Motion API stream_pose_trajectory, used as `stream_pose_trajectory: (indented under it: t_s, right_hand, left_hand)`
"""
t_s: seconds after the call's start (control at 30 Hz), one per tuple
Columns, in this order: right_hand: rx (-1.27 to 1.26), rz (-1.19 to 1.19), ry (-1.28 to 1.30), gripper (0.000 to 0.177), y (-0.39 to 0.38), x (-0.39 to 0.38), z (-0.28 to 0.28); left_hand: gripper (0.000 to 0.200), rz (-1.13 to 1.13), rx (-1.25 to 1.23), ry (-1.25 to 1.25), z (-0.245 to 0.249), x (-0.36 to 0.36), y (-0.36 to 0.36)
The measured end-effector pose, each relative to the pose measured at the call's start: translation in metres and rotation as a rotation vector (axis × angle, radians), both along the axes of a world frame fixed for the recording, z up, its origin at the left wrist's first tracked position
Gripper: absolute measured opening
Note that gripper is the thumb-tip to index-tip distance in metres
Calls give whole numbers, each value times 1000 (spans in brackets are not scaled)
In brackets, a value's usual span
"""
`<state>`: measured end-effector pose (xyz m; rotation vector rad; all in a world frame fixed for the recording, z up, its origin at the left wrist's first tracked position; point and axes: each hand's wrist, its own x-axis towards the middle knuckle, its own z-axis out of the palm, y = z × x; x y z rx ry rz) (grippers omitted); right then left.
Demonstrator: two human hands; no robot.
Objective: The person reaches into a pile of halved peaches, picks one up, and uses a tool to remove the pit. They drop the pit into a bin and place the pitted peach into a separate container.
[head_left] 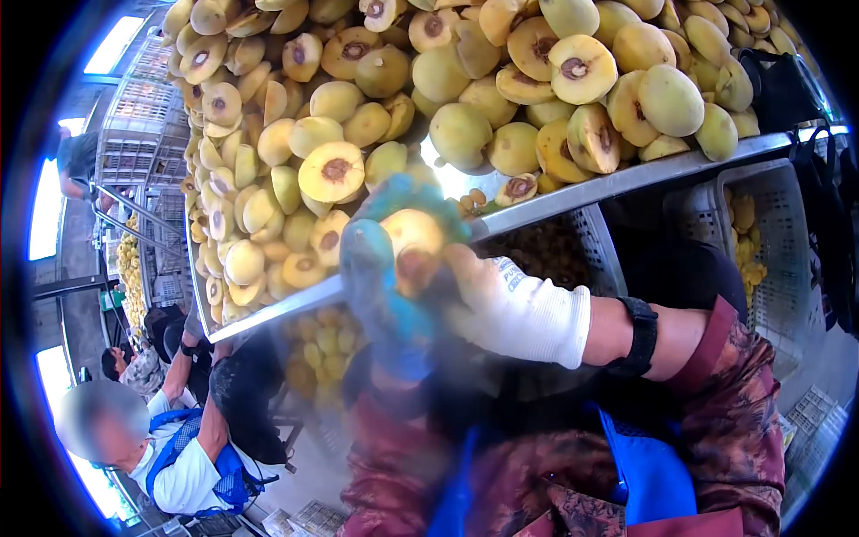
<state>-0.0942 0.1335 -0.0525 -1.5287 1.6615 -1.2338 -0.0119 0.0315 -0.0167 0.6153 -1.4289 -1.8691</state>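
Bright windows shine on the left. Grey crates are stacked upper left. A person sits lower left.

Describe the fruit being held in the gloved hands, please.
The fruit is pale yellow and rounded, with a brownish patch on its lower side, perhaps a pit hollow; blur hides finer detail. It sits just off the edge of the metal table, below the heap of cut fruit. The left hand, in a blue glove, wraps around it, and the right hand, in a white glove, touches it from the other side.
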Motion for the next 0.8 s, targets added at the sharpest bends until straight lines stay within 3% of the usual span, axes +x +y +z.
stream_pose_trajectory:
  t_s: [0.13,0.23,0.3,0.37,0.43,0.63,0.73,0.8]
  right_hand:
    - [201,88,-145,40,8,-7,20]
    - [178,102,-253,41,10,-5,10]
    - [153,116,-256,41,11,-4,5]
    - [296,150,-351,39,13,-6,11]
    - [613,204,-530,35,11,-20,45]
    - [644,638,-1450,16,21,-32,46]
    - [609,671,-1346,13,20,-34,48]
    - [594,490,-1043,14,17,-29,53]
  left_hand:
    - [63,-181,3,-34,-7,7,-15]
    - [62,-142,112,-88,1,2,-7]
    - [62,-232,52,-107,2,0,-11]
    - [59,-289,49,-146,9,-1,-11]
    - [52,-311,106,-201,20,0,-7]
    - [76,-335,24,-136,20,2,2]
    - [77,-184,74,-82,22,-2,14]
    - [72,-140,156,-29,24,-4,15]
